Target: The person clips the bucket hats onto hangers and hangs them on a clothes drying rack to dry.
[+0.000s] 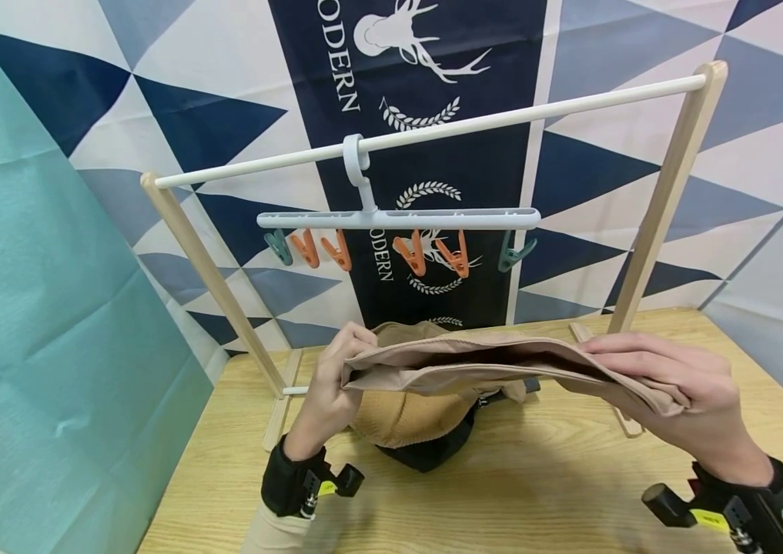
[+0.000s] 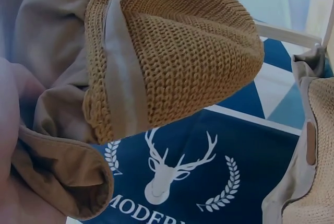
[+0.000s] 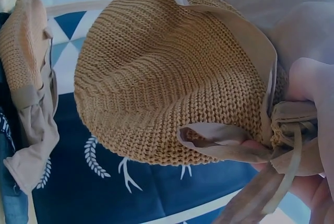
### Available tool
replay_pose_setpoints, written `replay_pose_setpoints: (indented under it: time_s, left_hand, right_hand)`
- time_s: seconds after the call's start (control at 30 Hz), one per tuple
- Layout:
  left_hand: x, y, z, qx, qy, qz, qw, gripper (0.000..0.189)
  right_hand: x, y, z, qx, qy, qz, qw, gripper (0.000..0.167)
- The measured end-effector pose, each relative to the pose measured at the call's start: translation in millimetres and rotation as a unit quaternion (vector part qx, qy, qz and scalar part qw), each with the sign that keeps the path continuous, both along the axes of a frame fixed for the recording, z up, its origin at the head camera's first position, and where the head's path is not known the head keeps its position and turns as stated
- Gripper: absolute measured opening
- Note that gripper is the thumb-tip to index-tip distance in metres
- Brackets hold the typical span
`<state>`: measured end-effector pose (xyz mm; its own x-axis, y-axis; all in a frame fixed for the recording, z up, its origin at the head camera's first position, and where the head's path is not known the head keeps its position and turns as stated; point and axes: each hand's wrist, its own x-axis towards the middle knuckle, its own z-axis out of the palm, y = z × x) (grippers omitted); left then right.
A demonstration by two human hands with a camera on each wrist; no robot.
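Both hands hold a sun hat with a beige cloth brim (image 1: 446, 377) above the table. Its knitted tan crown (image 2: 177, 57) shows in both wrist views, with a pale band inside the seam. My left hand (image 1: 339, 373) grips the brim's left end. At the right end, my right hand (image 1: 682, 385) pinches the cloth between thumb and fingers. Beside that hand in the right wrist view hang cloth ties (image 3: 255, 187). Beneath the held brim, a second knitted hat (image 1: 412, 415) lies on the table over something black (image 1: 433, 450), partly hidden.
Behind stands a wooden rack (image 1: 668, 200) with a white rail (image 1: 474, 123). From the rail hangs a light blue hanger (image 1: 398, 220) with several orange clips (image 1: 413, 254) and green clips (image 1: 516, 252). A teal cloth (image 1: 65, 346) borders the wooden table (image 1: 537, 492) on the left.
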<state>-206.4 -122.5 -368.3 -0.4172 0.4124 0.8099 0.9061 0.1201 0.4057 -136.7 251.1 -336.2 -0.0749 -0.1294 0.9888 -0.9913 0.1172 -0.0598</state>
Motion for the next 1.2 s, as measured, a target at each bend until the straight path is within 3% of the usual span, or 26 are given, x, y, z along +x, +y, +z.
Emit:
replay_pose_setpoints:
  time_s: [0.27,0.43,0.6,0.8,0.93,1.2]
  left_hand:
    - [-3.0,0.1,-3.7,-0.031,0.000,-0.051,0.9982,0.007]
    - [0.0,-0.3,-0.7,-0.083,-0.036,-0.086,0.9922,0.051]
    - [5.0,0.0,2.7,-0.147,-0.095,-0.110,0.9786,0.080]
    - [0.4,3.1,-0.3,-0.168,-0.091,-0.154,0.9693,0.100]
    - [-0.5,2.6,-2.7,-0.155,-0.107,-0.130,0.9735,0.107]
    - [1.3,8.7,-8.2,-0.099,-0.173,-0.089,0.9759,0.099]
  right_hand:
    - [1.3,1.5,-0.2,-0.017,-0.010,-0.021,0.9996,0.038]
    - [4.8,9.2,1.7,-0.036,-0.014,-0.018,0.9991,0.040]
    - [4.3,10.5,2.6,-0.089,0.006,0.000,0.9960,0.033]
    - [2.8,12.5,3.3,-0.117,0.009,0.039,0.9924,0.034]
    - [4.9,14.1,4.6,-0.115,0.002,0.045,0.9924,0.039]
    - [3.1,14.1,8.1,-0.115,0.012,0.069,0.9909,0.042]
